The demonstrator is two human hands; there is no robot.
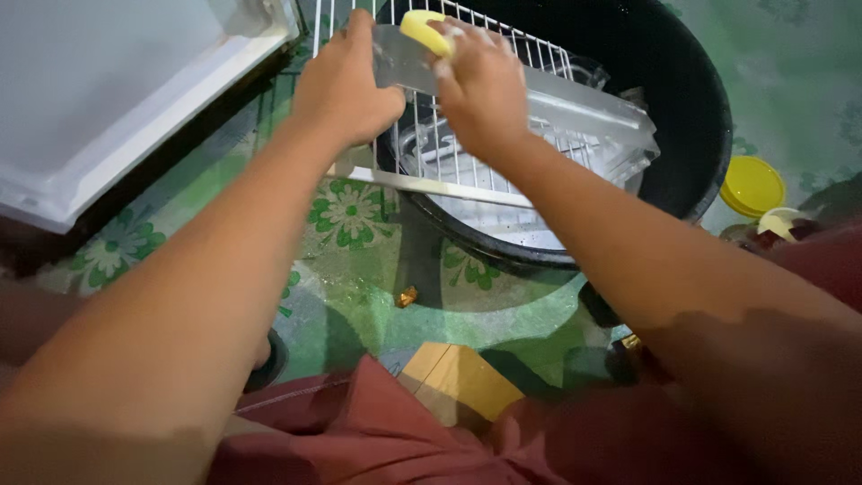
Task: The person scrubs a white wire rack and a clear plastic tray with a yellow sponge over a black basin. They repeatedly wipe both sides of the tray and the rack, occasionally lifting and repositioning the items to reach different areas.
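My left hand [346, 85] grips the near edge of a clear plastic shelf tray [584, 112] that lies across a white wire rack [449, 153]. My right hand [480, 85] is closed on a yellow sponge [424, 30] and presses it against the tray's upper left end. The rack and tray rest over a large black tub [691, 81], with another clear plastic part lying inside it.
A white fridge door panel [108, 99] lies at the left. The floor has a green flowered mat [350, 216]. A yellow lid [752, 184] sits right of the tub. A small wooden stool [462, 382] and a small brown scrap [407, 295] are near my knees.
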